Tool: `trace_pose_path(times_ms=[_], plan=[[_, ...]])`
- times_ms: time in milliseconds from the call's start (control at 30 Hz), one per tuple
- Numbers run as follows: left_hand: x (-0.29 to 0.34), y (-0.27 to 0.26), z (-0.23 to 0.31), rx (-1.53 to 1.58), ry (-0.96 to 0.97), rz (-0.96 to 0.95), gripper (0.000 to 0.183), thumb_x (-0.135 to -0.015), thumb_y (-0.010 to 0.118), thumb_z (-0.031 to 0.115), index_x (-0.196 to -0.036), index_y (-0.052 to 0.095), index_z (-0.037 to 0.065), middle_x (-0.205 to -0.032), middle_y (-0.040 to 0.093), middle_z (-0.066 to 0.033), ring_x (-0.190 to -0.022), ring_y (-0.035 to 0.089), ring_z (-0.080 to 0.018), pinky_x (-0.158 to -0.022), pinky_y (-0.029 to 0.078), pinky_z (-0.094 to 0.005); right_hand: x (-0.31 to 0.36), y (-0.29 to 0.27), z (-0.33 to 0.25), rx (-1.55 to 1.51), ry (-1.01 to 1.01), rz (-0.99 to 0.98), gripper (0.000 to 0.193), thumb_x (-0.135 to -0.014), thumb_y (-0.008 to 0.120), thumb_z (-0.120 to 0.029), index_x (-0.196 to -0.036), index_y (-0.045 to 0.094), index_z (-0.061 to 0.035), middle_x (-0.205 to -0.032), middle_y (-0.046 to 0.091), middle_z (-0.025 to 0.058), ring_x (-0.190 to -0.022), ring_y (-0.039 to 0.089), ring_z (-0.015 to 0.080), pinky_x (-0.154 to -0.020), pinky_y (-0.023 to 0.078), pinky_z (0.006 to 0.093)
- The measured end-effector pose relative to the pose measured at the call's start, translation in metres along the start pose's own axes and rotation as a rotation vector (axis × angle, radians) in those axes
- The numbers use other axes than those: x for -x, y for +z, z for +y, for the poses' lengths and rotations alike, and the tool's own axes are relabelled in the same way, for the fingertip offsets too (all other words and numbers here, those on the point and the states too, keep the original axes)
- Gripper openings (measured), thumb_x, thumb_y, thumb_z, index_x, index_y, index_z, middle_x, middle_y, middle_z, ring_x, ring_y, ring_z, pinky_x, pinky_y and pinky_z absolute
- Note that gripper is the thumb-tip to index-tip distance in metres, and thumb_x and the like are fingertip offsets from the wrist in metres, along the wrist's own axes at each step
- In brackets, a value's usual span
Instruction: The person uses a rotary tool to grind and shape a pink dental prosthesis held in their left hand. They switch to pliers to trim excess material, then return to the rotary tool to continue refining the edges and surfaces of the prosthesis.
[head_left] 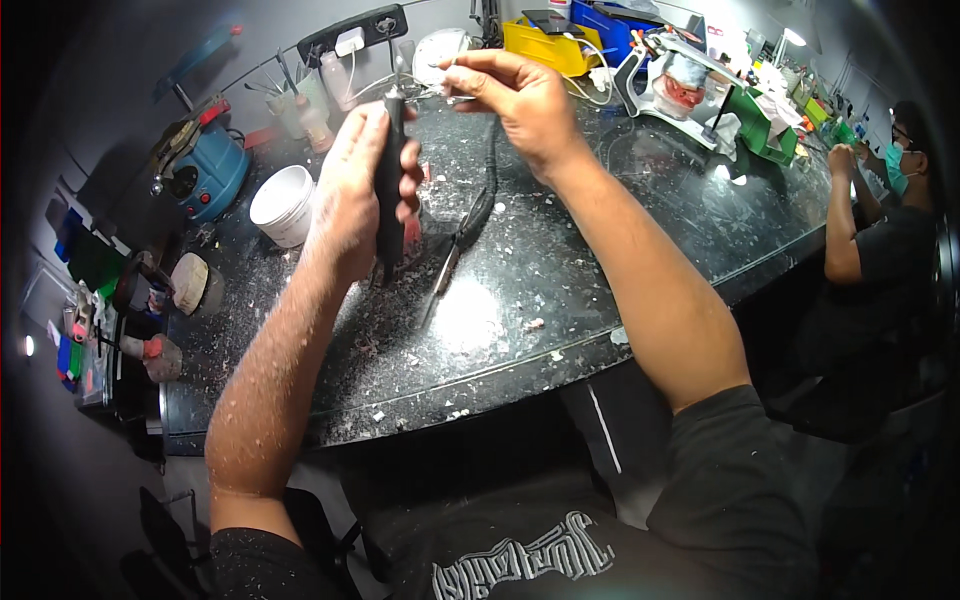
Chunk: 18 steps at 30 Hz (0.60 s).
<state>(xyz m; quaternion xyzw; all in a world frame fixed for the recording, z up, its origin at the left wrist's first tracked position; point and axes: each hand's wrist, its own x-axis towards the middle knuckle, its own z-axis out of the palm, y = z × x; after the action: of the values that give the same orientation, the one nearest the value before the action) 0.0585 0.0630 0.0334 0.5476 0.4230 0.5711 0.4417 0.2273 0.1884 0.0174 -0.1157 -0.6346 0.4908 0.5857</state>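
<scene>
My left hand (345,190) is wrapped round a slim black handpiece (391,190), held nearly upright with its pale metal tip at the top. Just right of that tip, my right hand (520,105) is raised with thumb and fingers pinched together. Whatever is between those fingertips is too small to make out. Below the hands, a thin metal hand tool (441,280) lies on the dark worktop (560,260). A black cord (490,170) runs down behind the hands to the worktop; where it ends is unclear.
A white tub (283,205) and a blue machine (205,165) stand left. At the back are yellow (545,45) and blue bins. A white frame holding a pink-and-white dental model (682,85) stands back right near a green box (757,125). A masked person sits far right. Crumbs litter the worktop.
</scene>
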Motion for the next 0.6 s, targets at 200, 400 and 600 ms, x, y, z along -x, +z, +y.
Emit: trace_pose_path(times_ms=[200, 400, 600], plan=[[0.02, -0.002, -0.018, 0.074, -0.073, 0.004, 0.03, -0.112, 0.046, 0.039, -0.12, 0.06, 0.014, -0.076, 0.052, 0.0054, -0.056, 0.047, -0.002, -0.044, 0.036, -0.0176, 0.012, 0.029, -0.019, -0.177, -0.019, -0.005, 0.026, -0.099, 0.068, -0.005, -0.124, 0.063, 0.0012, -0.099, 0.076, 0.0145, -0.088, 0.076, 0.0192, -0.08, 0.065, 0.0312], [0.022, 0.005, -0.016, 0.09, -0.069, -0.003, 0.027, -0.112, 0.049, 0.036, -0.121, 0.062, 0.014, -0.075, 0.053, 0.0057, -0.055, 0.047, -0.002, -0.044, 0.035, -0.0177, 0.018, 0.029, -0.021, -0.062, -0.042, -0.03, 0.018, -0.1, 0.067, -0.01, -0.117, 0.071, -0.0027, -0.098, 0.076, 0.0098, -0.085, 0.074, 0.0158, -0.081, 0.063, 0.0293], [0.021, 0.0, -0.025, -0.036, -0.045, 0.032, 0.024, -0.103, 0.067, 0.032, -0.105, 0.061, 0.009, -0.075, 0.056, 0.0035, -0.058, 0.052, -0.0038, -0.048, 0.04, -0.0219, 0.021, 0.031, -0.01, -0.062, 0.114, -0.144, 0.02, -0.099, 0.071, -0.017, -0.111, 0.077, -0.0023, -0.102, 0.077, 0.0057, -0.091, 0.07, 0.0119, -0.086, 0.057, 0.0273]])
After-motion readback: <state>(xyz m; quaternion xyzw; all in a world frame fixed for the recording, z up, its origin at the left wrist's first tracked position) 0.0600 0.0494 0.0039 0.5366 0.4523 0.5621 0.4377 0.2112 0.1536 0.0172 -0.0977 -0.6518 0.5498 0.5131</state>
